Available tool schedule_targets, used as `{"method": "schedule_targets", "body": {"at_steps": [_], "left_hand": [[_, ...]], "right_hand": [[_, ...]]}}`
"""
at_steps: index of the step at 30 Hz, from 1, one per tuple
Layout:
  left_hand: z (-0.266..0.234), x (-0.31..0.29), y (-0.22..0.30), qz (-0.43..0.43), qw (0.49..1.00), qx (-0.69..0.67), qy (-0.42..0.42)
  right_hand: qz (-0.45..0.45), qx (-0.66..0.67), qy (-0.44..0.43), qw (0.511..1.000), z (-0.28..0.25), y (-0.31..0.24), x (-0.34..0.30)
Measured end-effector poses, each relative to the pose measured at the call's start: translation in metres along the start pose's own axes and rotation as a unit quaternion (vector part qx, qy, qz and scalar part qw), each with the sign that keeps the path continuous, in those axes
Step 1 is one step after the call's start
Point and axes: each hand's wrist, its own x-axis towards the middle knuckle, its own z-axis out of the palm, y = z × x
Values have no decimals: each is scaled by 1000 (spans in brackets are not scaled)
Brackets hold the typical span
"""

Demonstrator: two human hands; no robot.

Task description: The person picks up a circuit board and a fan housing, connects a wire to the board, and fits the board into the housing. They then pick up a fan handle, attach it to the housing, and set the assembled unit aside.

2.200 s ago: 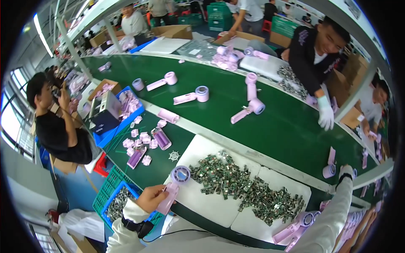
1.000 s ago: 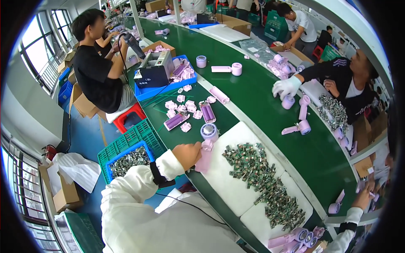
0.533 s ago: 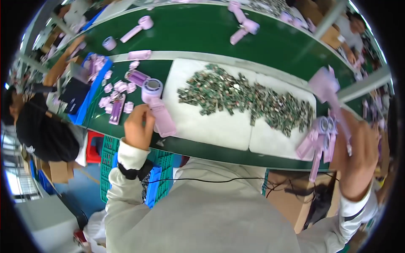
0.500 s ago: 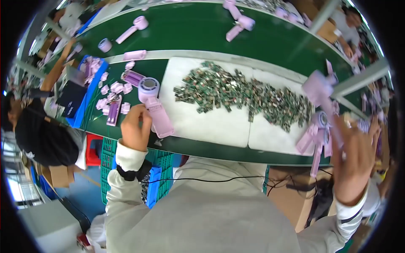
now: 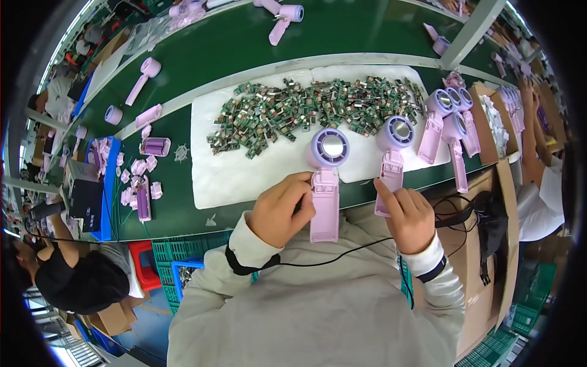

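My left hand (image 5: 278,211) is closed on the edge of a pink handheld fan (image 5: 325,211), whose open handle hangs over the bench's front edge. Its round lilac head lies toward the white mat (image 5: 223,186). To the right, my right hand (image 5: 408,221) grips a second pink fan (image 5: 392,168) by its lower handle, index finger along the side. Both handles face up like hollow trays, and their insides look bare. A long heap of small green circuit boards (image 5: 318,107) covers the far part of the mat.
Several more fans (image 5: 454,119) lie at the mat's right end, beside a cardboard box (image 5: 510,125) of white parts. Pink caps and purple cells (image 5: 143,196) sit at left near a blue bin (image 5: 112,183). A thin black cable (image 5: 342,254) crosses my front. Co-workers sit on both sides.
My view has shifted. The left hand has brought its fan rightward to the front of the mat. My right hand has come in from the far right with another fan.
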Motion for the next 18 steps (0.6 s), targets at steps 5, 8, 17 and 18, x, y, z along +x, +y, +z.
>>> {"method": "schedule_targets", "body": {"at_steps": [5, 8, 17, 18], "left_hand": [[9, 11, -4, 55, 998, 3, -10], [0, 16, -3, 66, 997, 39, -29], [-23, 13, 11, -9, 983, 149, -107], [-25, 12, 11, -14, 982, 151, -110]], "right_hand": [[82, 64, 20, 994, -20, -18, 10], [83, 237, 50, 967, -23, -37, 13], [119, 293, 34, 948, 48, -71, 58], [105, 294, 29, 949, 48, -68, 59]]}}
